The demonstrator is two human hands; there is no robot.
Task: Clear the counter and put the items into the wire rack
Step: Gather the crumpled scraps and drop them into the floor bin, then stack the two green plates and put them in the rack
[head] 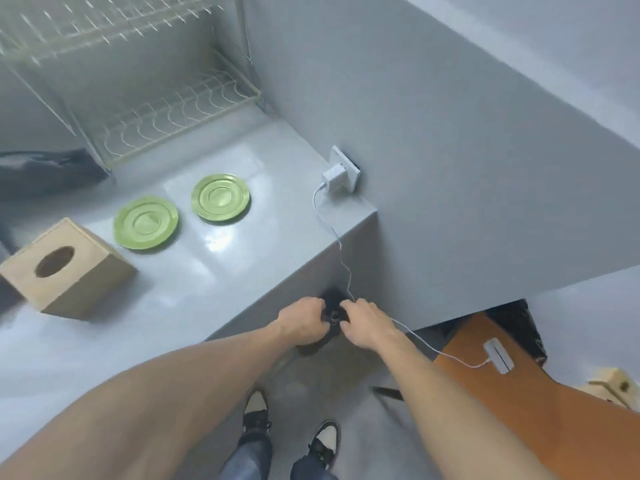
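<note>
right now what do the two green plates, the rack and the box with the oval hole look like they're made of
Green plates: glossy, with moulded concentric rings; glazed ceramic or glass, possibly plastic.
Wire rack: thin pale wire bent into wavy slots, likely coated metal.
Box: matte light tan with flat panels and sharp edges; looks like wood or plywood, though the grain is too blurred to confirm.
</note>
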